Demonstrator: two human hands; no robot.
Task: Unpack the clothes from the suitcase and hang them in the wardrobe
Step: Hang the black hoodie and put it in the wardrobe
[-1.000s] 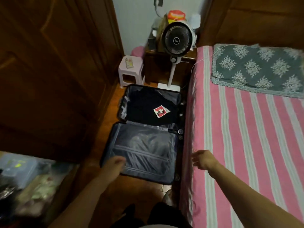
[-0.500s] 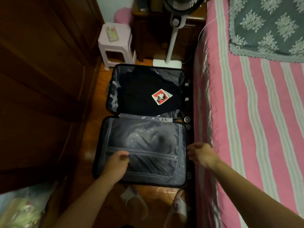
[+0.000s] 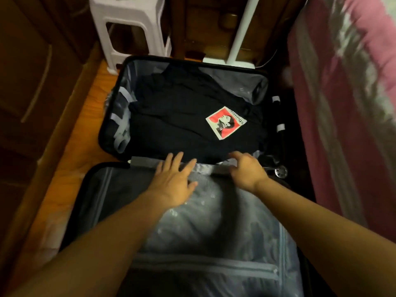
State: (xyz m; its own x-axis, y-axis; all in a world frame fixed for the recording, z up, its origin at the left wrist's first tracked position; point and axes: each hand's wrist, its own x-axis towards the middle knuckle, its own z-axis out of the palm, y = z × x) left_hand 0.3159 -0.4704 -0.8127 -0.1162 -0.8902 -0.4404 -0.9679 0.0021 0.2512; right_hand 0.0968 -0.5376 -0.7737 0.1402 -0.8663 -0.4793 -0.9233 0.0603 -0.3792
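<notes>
An open dark suitcase (image 3: 111, 116) lies flat on the wooden floor. Its far half holds a folded black garment (image 3: 182, 116) with a red and white printed patch. The near half is covered by a grey zipped lining (image 3: 214, 232). My left hand (image 3: 173, 181) reaches over the hinge with fingers spread and straight, at the near edge of the black garment. My right hand (image 3: 246, 170) hovers beside it with loosely bent fingers, holding nothing. The dark wooden wardrobe (image 3: 32, 82) stands along the left.
A white plastic stool (image 3: 128, 28) stands beyond the suitcase at the far left. A white fan stand (image 3: 240, 39) and a wooden cabinet are behind it. The bed with pink striped cover (image 3: 353, 103) runs along the right, close to the suitcase.
I have leaned down closer to the suitcase. Both hands moved forward from the near lining and the bed edge to the hinge by the black garment.
</notes>
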